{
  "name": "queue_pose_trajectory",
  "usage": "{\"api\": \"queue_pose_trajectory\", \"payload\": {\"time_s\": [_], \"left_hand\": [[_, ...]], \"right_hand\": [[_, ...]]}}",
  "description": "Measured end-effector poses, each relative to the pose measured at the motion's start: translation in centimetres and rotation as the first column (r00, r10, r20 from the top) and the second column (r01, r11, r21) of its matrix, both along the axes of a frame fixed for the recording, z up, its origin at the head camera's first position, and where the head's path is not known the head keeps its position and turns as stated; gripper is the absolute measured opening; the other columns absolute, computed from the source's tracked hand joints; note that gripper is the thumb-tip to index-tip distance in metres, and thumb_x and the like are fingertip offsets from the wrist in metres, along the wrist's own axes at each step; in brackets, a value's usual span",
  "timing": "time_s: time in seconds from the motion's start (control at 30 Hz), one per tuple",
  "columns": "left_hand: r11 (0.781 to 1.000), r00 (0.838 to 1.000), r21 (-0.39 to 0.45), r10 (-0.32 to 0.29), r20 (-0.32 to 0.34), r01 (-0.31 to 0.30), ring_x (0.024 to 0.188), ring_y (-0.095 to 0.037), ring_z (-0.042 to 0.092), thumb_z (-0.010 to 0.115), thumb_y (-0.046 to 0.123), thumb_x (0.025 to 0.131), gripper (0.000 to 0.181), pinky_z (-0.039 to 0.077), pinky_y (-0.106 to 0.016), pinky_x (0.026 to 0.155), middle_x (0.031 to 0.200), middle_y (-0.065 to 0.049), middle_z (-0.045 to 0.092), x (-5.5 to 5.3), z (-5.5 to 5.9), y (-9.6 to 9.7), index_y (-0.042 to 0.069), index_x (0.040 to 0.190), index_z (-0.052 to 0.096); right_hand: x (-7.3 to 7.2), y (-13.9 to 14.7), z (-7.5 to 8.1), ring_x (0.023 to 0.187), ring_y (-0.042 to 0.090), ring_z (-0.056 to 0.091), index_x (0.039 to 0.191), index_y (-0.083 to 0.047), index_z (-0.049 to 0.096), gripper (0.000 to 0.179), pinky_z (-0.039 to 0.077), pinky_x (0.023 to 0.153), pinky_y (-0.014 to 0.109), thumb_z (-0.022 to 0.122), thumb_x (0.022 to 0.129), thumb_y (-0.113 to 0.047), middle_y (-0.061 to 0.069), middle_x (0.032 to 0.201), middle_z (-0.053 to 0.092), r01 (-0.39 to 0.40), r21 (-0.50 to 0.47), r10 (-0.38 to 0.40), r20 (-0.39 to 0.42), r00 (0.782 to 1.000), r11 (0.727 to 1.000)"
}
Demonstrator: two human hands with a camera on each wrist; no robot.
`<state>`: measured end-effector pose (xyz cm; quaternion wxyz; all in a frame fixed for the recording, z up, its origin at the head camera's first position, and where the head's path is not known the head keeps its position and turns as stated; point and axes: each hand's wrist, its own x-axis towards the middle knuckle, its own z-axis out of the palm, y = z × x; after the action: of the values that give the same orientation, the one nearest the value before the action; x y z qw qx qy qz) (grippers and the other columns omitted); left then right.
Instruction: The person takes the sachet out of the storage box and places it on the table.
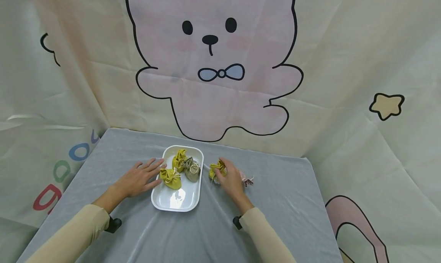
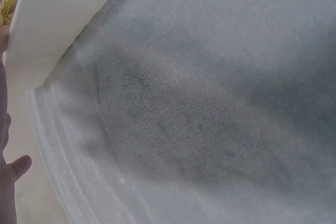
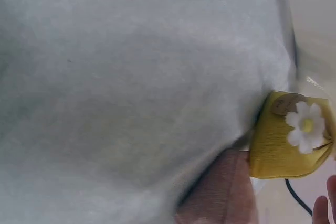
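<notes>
In the head view, my left hand (image 1: 139,180) lies at the left rim of a white tray (image 1: 175,205), fingers spread and fairly straight. In the left wrist view, its fingers show only at the left edge, by the tray's side (image 2: 63,19). Two yellow drawstring pouches (image 1: 171,178) and a grey-beige one (image 1: 193,171) are in the tray. To its right, my right hand (image 1: 232,180) pinches another yellow drawstring pouch (image 1: 216,170) between thumb and fingers. A white flower (image 3: 306,127) decorates that pouch in the right wrist view.
A pink pouch (image 1: 247,180) lies just right of my right hand, partly hidden by it. Grey cloth (image 1: 275,213) covers the table, with some folds. A printed fabric backdrop (image 1: 330,83) rises behind the table's far edge.
</notes>
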<state>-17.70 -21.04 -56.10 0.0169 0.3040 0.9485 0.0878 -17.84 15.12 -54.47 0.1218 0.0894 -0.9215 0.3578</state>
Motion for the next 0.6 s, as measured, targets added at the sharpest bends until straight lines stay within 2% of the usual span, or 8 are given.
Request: {"api": "queue_pose_trajectory", "payload": {"time_s": [0.13, 0.33, 0.4, 0.6], "left_hand": [[1.000, 1.000, 0.001, -0.002, 0.000, 0.002, 0.144, -0.037, 0.033, 0.056, 0.044, 0.100, 0.059, 0.033, -0.064, 0.105, 0.160, -0.009, 0.033, 0.0, 0.2, 0.0, 0.015, 0.150, 0.047], [1.000, 1.000, -0.003, 0.002, 0.004, -0.002, 0.144, -0.037, 0.033, 0.055, 0.045, 0.100, 0.059, 0.033, -0.064, 0.104, 0.160, -0.009, 0.034, 0.1, 0.3, -0.1, 0.015, 0.150, 0.047], [1.000, 1.000, -0.003, 0.002, 0.006, -0.002, 0.144, -0.037, 0.033, 0.055, 0.046, 0.100, 0.059, 0.033, -0.064, 0.104, 0.160, -0.009, 0.033, 0.1, 0.2, -0.1, 0.015, 0.150, 0.047], [1.000, 1.000, -0.002, 0.007, 0.012, -0.007, 0.144, -0.037, 0.032, 0.055, 0.046, 0.100, 0.059, 0.033, -0.066, 0.104, 0.160, -0.008, 0.033, 0.0, 0.1, 0.0, 0.016, 0.150, 0.047]], "right_hand": [[-0.1, -0.7, 0.9, 0.119, 0.027, 0.061, 0.134, -0.007, 0.060, 0.046, 0.046, 0.103, 0.044, 0.074, 0.091, -0.019, 0.012, 0.128, 0.065, -0.052, -0.008, 0.051, -0.048, 0.998, 0.999], [-0.3, -2.3, 1.8, 0.121, 0.031, 0.060, 0.129, -0.001, 0.062, 0.048, 0.042, 0.105, 0.049, 0.078, 0.085, -0.013, 0.016, 0.128, 0.065, -0.131, 0.018, 0.132, -0.162, 0.978, 0.991], [-0.3, -2.8, 2.0, 0.122, 0.032, 0.059, 0.130, -0.001, 0.061, 0.050, 0.041, 0.105, 0.049, 0.078, 0.085, -0.014, 0.017, 0.130, 0.064, -0.143, 0.022, 0.145, -0.162, 0.976, 0.990], [-0.4, -4.2, 2.4, 0.129, 0.030, 0.054, 0.135, -0.002, 0.057, 0.055, 0.040, 0.108, 0.044, 0.078, 0.086, -0.016, 0.016, 0.137, 0.059, -0.196, 0.041, 0.199, -0.093, 0.976, 0.980]]}}
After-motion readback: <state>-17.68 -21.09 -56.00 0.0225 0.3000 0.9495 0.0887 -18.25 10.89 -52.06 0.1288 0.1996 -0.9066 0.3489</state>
